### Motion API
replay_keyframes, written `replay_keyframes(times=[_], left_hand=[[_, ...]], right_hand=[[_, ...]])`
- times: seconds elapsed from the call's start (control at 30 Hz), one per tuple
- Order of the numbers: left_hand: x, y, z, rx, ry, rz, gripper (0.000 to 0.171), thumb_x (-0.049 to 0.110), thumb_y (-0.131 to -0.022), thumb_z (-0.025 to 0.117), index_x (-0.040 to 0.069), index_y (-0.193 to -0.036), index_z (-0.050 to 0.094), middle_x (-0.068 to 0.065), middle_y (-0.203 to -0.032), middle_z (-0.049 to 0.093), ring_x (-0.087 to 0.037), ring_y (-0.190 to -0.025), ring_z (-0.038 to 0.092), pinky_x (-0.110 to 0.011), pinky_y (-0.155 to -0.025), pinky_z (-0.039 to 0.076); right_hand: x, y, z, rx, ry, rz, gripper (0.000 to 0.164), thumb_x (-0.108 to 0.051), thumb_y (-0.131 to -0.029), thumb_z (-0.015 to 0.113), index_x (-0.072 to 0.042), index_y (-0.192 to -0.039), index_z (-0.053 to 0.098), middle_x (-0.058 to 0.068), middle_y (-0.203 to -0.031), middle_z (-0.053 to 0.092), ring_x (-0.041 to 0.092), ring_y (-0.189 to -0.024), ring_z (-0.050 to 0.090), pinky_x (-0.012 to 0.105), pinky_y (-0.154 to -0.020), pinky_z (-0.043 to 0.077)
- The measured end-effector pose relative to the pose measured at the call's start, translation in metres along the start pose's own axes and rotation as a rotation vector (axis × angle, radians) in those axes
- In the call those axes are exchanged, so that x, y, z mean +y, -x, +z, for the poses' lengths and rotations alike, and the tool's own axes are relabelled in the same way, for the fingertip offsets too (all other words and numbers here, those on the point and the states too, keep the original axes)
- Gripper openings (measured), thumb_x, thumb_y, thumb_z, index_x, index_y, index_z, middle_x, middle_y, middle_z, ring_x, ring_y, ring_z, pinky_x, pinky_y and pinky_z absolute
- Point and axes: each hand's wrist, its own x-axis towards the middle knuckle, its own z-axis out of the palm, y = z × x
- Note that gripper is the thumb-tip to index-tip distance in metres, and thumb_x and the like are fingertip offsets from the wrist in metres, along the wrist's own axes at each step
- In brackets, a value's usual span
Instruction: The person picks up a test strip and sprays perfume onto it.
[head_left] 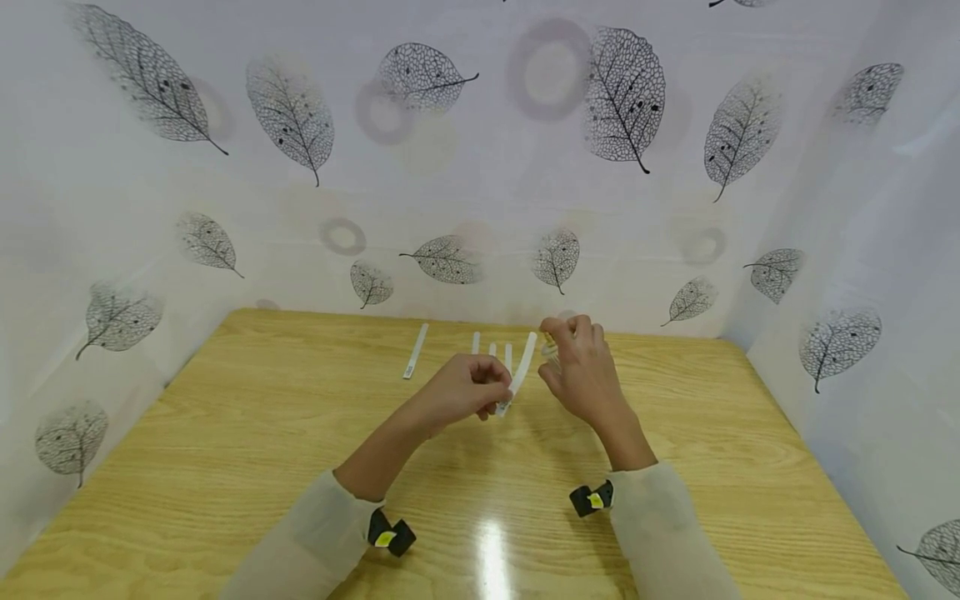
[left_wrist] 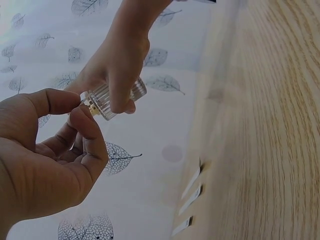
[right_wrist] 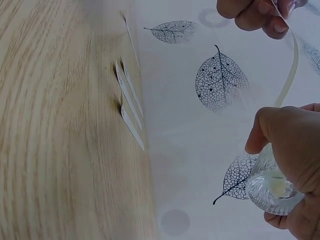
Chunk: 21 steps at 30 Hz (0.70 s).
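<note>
My left hand (head_left: 467,388) pinches the lower end of a white paper strip (head_left: 524,364) between thumb and index finger. In the right wrist view the strip (right_wrist: 292,65) curves from that hand towards a bottle. My right hand (head_left: 588,372) grips this small ribbed clear-glass spray bottle (right_wrist: 272,190), which looks like perfume. Its gold-coloured neck (left_wrist: 92,106) shows in the left wrist view, pointing towards the left fingertips. The bottle is tilted in the air, close to the strip's upper part; whether they touch I cannot tell.
Several similar paper strips lie near the back of the wooden table (head_left: 225,433). One strip (head_left: 416,350) lies apart on the left, the others (head_left: 476,342) partly behind the left hand. A pale leaf-patterned curtain (head_left: 480,167) surrounds the table's back and sides.
</note>
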Motion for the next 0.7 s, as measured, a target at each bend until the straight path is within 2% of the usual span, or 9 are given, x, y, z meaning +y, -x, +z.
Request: replay_keyframes(times=[0.47, 0.7], left_hand=[[-0.002, -0.0014, 0.0006, -0.002, 0.001, -0.003, 0.007, 0.011, -0.097, 0.068, 0.005, -0.098, 0.066, -0.006, -0.08, 0.061, -0.017, -0.068, 0.056, -0.029, -0.065, 0.052], [-0.0058, -0.0035, -0.0043, 0.03, -0.013, -0.025, 0.005, 0.01, -0.097, 0.067, 0.005, -0.1, 0.066, -0.005, -0.081, 0.062, -0.018, -0.07, 0.057, -0.036, -0.069, 0.055]], right_hand=[[0.0004, 0.0005, -0.0016, -0.002, 0.009, 0.008, 0.058, -0.006, -0.084, 0.076, -0.019, -0.13, 0.044, 0.024, -0.106, 0.05, 0.036, -0.078, 0.045, 0.044, -0.062, 0.041], [-0.0003, -0.0004, -0.0027, -0.004, 0.015, 0.01, 0.059, -0.007, -0.083, 0.077, -0.02, -0.131, 0.044, 0.023, -0.106, 0.05, 0.036, -0.077, 0.045, 0.043, -0.061, 0.04]])
